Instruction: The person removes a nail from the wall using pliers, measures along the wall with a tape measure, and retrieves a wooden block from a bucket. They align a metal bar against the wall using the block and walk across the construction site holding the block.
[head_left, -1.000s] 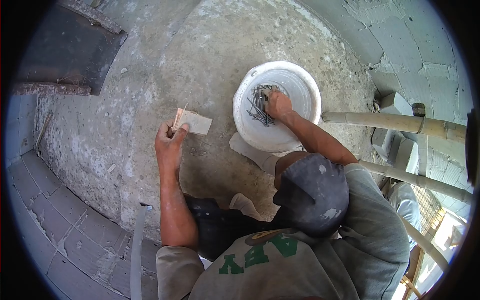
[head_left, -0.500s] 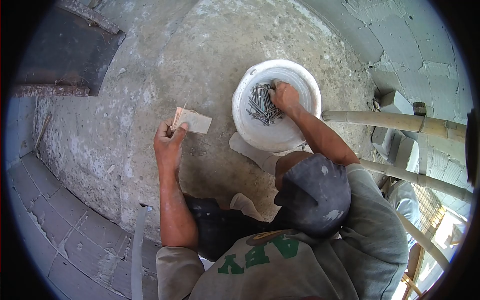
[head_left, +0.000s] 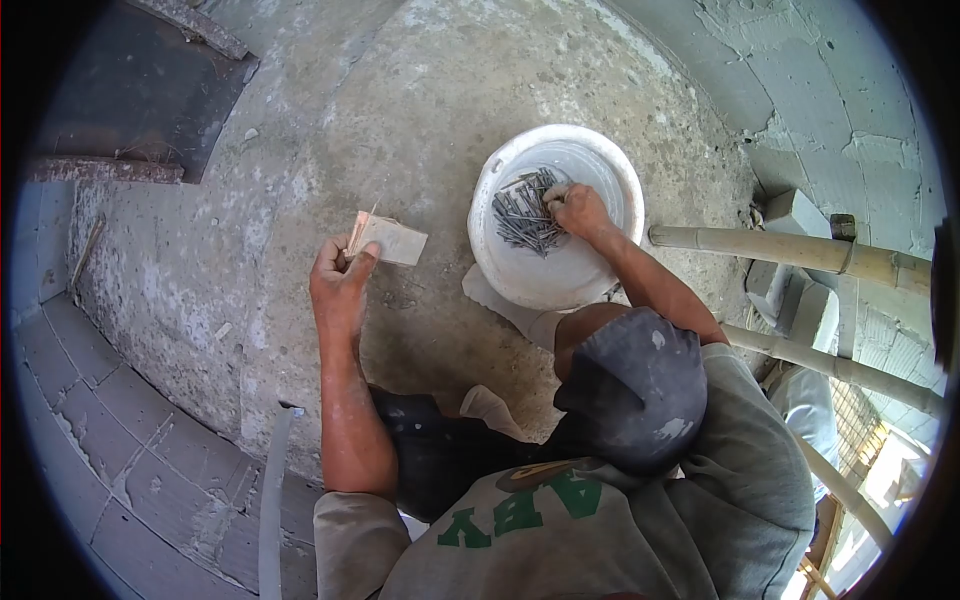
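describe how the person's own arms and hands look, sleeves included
The left hand and right hand are bare, with no gloves or watch visible. The left sleeve and right sleeve are grey, loose and short.

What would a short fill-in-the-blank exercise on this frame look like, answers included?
The container around the nails is ____ in colour.
The left hand holds flat pieces, its ____ lying on their top face.
The right hand is ____ the container, not outside it.
The shirt's lettering is ____ in colour.

Missing words: white; thumb; inside; green.
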